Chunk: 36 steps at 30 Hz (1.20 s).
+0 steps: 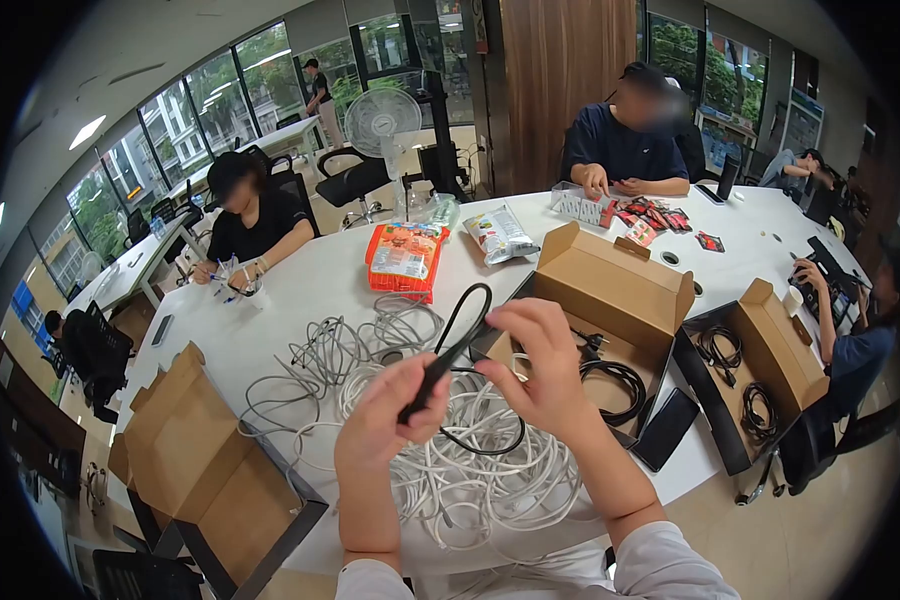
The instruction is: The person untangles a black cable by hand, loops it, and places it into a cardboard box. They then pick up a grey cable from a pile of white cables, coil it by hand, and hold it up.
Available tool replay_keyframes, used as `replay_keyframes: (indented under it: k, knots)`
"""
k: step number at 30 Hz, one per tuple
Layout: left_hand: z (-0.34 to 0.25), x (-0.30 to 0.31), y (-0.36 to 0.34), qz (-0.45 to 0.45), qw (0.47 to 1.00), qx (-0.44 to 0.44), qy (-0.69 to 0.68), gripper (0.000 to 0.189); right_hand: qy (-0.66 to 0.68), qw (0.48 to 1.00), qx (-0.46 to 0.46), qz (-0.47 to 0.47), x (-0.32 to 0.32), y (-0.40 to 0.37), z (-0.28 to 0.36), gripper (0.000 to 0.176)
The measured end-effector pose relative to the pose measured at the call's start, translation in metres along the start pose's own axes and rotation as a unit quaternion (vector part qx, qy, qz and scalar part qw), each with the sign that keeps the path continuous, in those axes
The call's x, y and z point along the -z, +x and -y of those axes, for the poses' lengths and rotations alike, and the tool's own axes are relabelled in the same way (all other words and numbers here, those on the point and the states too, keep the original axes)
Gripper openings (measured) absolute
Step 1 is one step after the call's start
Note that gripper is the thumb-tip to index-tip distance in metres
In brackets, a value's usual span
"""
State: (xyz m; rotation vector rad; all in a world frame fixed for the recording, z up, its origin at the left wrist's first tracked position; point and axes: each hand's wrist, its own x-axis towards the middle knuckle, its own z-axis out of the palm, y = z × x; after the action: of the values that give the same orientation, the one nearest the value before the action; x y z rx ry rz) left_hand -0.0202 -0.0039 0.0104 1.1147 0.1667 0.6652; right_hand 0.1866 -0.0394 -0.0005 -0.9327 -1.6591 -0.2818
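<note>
Black cable (451,361) — left fingers (428,411) wrapped round it, right fingers (536,322) parted — box edge (664,370) beyond.

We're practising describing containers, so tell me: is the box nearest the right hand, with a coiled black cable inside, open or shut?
Open: the box has its lid raised, showing the coiled black cable inside.

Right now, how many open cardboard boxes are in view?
3: the left box at lower left, the middle box just beyond the right hand, and the right box beside it. Others may be hidden.
</note>
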Motion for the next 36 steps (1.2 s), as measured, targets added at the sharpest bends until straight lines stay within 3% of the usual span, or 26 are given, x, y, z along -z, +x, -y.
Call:
replay_keyframes:
  k: [2, 5, 8, 12, 18, 21, 24, 27, 30, 31, 34, 36]
  knots:
    - [0.002, -0.004, 0.003, 0.027, 0.999, 0.027, 0.018, 0.034, -0.051, 0.998, 0.043, -0.001, -0.003, -0.002, -0.009, 0.035]
    - [0.003, -0.007, 0.006, 0.029, 0.995, 0.046, 0.081, 0.039, -0.068, 0.997, 0.022, 0.026, 0.006, -0.004, -0.013, 0.029]
    - [0.004, -0.009, 0.007, 0.023, 0.984, 0.032, 0.175, 0.035, -0.028, 0.999, 0.014, -0.023, 0.007, 0.000, -0.015, 0.025]
    - [0.007, -0.010, 0.006, 0.021, 0.957, -0.002, 0.289, 0.029, 0.032, 0.997, -0.063, -0.019, 0.017, -0.005, -0.032, 0.018]
    - [0.006, -0.008, 0.013, 0.041, 0.938, -0.021, 0.344, 0.025, 0.000, 0.980, -0.166, -0.106, 0.027, -0.004, -0.035, 0.013]
    - [0.003, -0.001, 0.015, 0.061, 0.903, -0.032, 0.424, 0.028, 0.026, 0.965, -0.207, -0.158, 0.033, -0.004, -0.038, 0.016]
    - [0.004, 0.000, 0.016, 0.054, 0.913, -0.047, 0.403, 0.028, 0.079, 0.941, -0.228, -0.236, 0.033, -0.005, -0.046, 0.019]
    - [0.009, 0.003, 0.017, 0.032, 0.942, -0.072, 0.327, 0.031, 0.147, 0.924, -0.255, -0.245, 0.037, -0.003, -0.046, 0.018]
    - [0.017, 0.010, 0.017, 0.011, 0.990, -0.075, 0.123, 0.038, 0.219, 0.911, -0.271, -0.223, 0.031, -0.007, -0.044, 0.016]
    - [0.017, 0.012, 0.017, 0.006, 0.993, -0.083, 0.087, 0.040, 0.243, 0.914, -0.253, -0.205, 0.028, -0.009, -0.047, 0.015]
    - [0.012, 0.010, 0.016, -0.031, 0.992, -0.121, 0.022, 0.050, 0.244, 0.912, -0.313, -0.100, 0.028, -0.006, -0.041, 0.016]
    - [0.010, 0.016, 0.013, -0.006, 0.992, -0.119, -0.034, 0.051, 0.242, 0.908, -0.340, 0.004, 0.030, -0.006, -0.041, 0.022]
